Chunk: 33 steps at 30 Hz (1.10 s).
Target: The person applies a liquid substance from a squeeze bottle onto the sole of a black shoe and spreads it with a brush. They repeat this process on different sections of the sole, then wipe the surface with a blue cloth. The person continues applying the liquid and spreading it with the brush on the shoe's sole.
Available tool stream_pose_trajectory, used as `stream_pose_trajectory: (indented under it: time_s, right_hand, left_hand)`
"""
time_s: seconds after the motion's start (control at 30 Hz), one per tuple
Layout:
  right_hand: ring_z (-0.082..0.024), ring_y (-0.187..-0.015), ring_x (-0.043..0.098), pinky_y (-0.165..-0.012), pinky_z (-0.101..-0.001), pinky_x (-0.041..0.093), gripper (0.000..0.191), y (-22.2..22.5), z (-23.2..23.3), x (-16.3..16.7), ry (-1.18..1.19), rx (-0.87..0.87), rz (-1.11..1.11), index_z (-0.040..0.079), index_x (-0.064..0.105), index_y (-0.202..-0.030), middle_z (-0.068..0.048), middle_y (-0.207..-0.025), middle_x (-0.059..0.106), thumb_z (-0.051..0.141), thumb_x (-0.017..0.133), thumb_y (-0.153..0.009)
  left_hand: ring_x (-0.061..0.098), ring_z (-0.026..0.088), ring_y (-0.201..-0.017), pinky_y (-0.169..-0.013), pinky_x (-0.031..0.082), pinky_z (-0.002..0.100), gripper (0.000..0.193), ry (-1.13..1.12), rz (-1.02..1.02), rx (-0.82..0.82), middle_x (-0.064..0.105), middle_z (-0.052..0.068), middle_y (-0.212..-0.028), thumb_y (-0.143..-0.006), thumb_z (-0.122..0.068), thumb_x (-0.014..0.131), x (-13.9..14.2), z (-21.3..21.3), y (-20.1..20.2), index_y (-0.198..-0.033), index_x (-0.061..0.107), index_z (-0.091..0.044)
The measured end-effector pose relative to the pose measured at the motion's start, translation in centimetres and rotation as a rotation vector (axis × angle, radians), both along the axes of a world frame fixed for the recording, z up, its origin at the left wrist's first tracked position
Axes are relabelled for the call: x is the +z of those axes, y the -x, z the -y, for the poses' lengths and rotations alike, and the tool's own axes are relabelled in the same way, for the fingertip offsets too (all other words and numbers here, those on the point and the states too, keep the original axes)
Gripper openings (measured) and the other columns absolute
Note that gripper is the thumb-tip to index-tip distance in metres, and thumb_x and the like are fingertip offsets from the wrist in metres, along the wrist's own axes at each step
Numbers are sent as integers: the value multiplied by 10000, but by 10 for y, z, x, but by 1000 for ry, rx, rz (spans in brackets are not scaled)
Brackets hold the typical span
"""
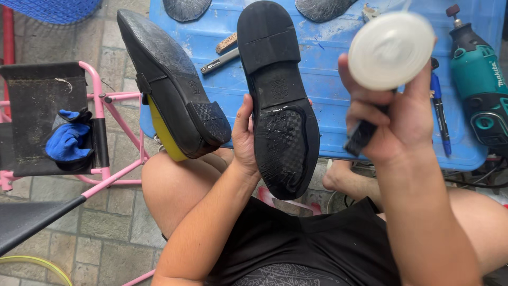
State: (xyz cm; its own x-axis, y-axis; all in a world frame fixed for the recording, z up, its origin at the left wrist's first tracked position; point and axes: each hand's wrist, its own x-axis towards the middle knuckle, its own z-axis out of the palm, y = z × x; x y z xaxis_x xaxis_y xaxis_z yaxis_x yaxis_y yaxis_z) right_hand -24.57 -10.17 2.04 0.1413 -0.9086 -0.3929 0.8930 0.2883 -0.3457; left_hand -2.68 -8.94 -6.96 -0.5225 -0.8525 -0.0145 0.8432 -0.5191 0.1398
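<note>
My left hand grips a black shoe from behind, sole turned up toward me; the front of the sole looks wet and glossy. My right hand is closed around a dark brush handle and a round white lid held above it, just right of the shoe. A second black shoe with a yellow lining rests sole up on my left knee, against the blue table edge.
A blue table in front holds a teal rotary tool, a blue pen, a small metal tool and dark sole pieces. A pink-framed chair with a blue glove stands left.
</note>
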Motion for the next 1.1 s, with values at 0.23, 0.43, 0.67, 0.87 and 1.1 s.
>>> stream_pose_trajectory:
  time_s: [0.23, 0.43, 0.67, 0.87, 1.1]
  right_hand:
    - [-110, -718, 630, -468, -160, 410, 804, -12, 46, -28, -116, 36, 577, -79, 319, -1456, -290, -1301, 599, 461, 700, -999]
    - [-199, -759, 655, -486, -200, 435, 1071, -11, 63, -48, -157, -23, 647, -55, 33, -1607, -318, -1311, 587, 407, 743, -952]
    - [-241, -768, 620, -488, -240, 465, 1155, -4, 61, -50, -188, -27, 618, -29, -73, -1618, -299, -1287, 597, 419, 748, -939]
    - [-242, -785, 621, -504, -252, 488, 1211, 1, 60, -47, -185, -11, 614, -26, -134, -1620, -279, -1270, 604, 419, 756, -931]
    - [-200, -710, 583, -487, -254, 455, 697, 0, 33, -41, -185, 27, 517, -105, 361, -1388, -190, -1104, 633, 380, 632, -968]
  left_hand:
    - [713, 294, -1153, -1011, 615, 430, 664, -34, 16, 29, 684, 223, -1284, -1128, -529, 429, -7, -1, -7, -1423, 559, 52]
    - [735, 265, -1094, -953, 635, 407, 605, -50, 61, 48, 704, 193, -1227, -1121, -497, 446, -12, 1, -9, -1412, 562, 20]
    - [752, 248, -1035, -878, 657, 383, 595, -24, 104, 69, 711, 180, -1180, -1118, -500, 444, -11, 0, -5, -1384, 572, 16]
    - [749, 255, -1051, -905, 653, 395, 606, -39, 97, 59, 708, 185, -1194, -1114, -510, 434, -9, -1, -2, -1390, 567, 14]
    - [747, 260, -1059, -917, 650, 394, 655, -58, 70, 30, 712, 188, -1200, -1087, -551, 422, -7, -1, 4, -1375, 576, 17]
